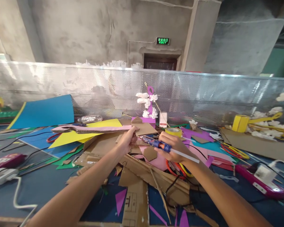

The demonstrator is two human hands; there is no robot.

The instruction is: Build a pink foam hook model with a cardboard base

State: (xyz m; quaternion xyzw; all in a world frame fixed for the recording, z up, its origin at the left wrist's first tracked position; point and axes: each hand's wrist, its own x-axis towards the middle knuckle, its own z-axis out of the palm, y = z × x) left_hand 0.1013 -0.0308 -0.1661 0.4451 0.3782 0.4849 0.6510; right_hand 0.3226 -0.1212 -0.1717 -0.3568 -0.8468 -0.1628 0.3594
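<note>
My left hand (128, 141) is closed on a cardboard piece (145, 129) joined to a long, pink-topped strip (101, 128) that reaches out to the left. In my right hand (174, 145) is a blue hot glue gun (162, 145), with a whitish glue stick (184, 155) jutting from its back. The gun's nozzle points left at the cardboard piece, close to my left fingers; whether it touches is too small to tell. Behind the hands stands a purple figure (150, 108) with white tufts on a purple base.
Cardboard scraps (153, 176) and coloured paper lie under my hands. A yellow tape roll (173, 131) sits behind my right hand. Power strips (260, 183) with cables flank both sides. A blue sheet (46, 112) leans at the back left, before a perforated metal screen (123, 91).
</note>
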